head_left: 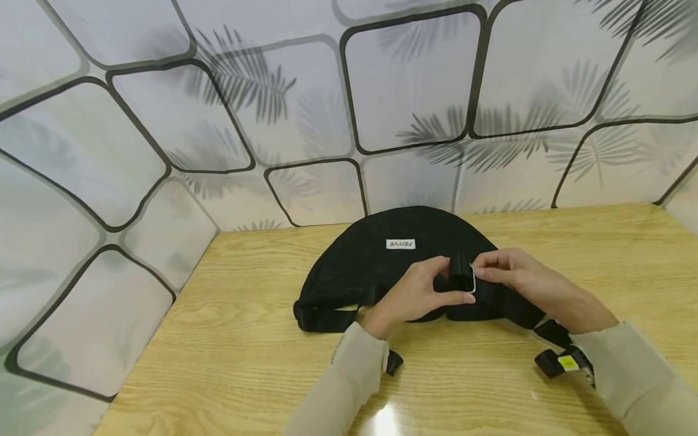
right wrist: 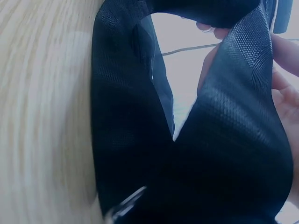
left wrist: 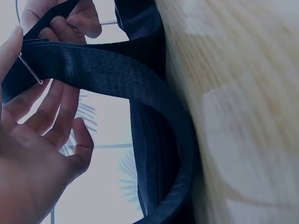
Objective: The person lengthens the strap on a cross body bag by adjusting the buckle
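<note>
A black half-moon bag (head_left: 349, 266) with a white label (head_left: 400, 244) lies on the table in the head view. Over its front edge, my left hand (head_left: 417, 290) holds a folded black strap (head_left: 460, 271) between thumb and fingers. A thin silver buckle (head_left: 473, 280) sits on that strap. On the other side, my right hand (head_left: 523, 280) pinches the strap at the buckle with thumb and fingertips. The left wrist view shows the strap (left wrist: 103, 70) curving down from both hands in a wide loop. In the right wrist view, black webbing (right wrist: 229, 140) hides much of the fingers.
The wooden table (head_left: 229, 363) meets a patterned wall covering (head_left: 305, 121) at the back and left. By the right sleeve lies a black strap end with a yellow tag (head_left: 568, 363). Another black strap piece (head_left: 394, 362) shows beside the left sleeve.
</note>
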{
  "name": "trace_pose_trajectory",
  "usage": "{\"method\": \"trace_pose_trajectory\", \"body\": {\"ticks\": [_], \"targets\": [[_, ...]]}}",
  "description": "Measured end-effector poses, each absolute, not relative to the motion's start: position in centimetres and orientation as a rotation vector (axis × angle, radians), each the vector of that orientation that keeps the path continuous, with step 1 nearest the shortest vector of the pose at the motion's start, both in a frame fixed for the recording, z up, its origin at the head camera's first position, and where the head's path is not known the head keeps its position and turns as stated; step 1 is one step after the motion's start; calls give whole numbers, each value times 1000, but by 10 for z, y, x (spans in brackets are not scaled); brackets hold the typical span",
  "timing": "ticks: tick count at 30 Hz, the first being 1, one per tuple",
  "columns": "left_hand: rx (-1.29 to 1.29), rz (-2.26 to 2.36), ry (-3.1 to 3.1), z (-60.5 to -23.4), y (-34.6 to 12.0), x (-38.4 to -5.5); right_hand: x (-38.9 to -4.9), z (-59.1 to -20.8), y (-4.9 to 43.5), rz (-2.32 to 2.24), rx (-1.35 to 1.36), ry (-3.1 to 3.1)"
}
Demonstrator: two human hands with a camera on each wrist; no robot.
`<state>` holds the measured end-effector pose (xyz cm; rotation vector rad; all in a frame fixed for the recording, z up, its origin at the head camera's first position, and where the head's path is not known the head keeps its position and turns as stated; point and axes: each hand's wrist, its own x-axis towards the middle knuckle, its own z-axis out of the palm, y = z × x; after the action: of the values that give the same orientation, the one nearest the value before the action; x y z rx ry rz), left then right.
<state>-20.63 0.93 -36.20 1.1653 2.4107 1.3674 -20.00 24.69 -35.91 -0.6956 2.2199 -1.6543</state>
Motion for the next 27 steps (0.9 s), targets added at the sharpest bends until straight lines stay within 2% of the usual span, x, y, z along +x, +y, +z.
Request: {"method": "trace_pose_trajectory", "body": {"ticks": [6, 15, 27], "targets": [[1143, 1226, 2476, -360, 7, -208, -204, -363, 249, -1710, -749, 2203], [1175, 1108, 2611, -360, 5, -208, -197, -349, 244, -1549, -634, 2380], [1186, 1160, 2561, -360, 0, -209, -187, -343, 224, -1427, -826, 2555]]}}
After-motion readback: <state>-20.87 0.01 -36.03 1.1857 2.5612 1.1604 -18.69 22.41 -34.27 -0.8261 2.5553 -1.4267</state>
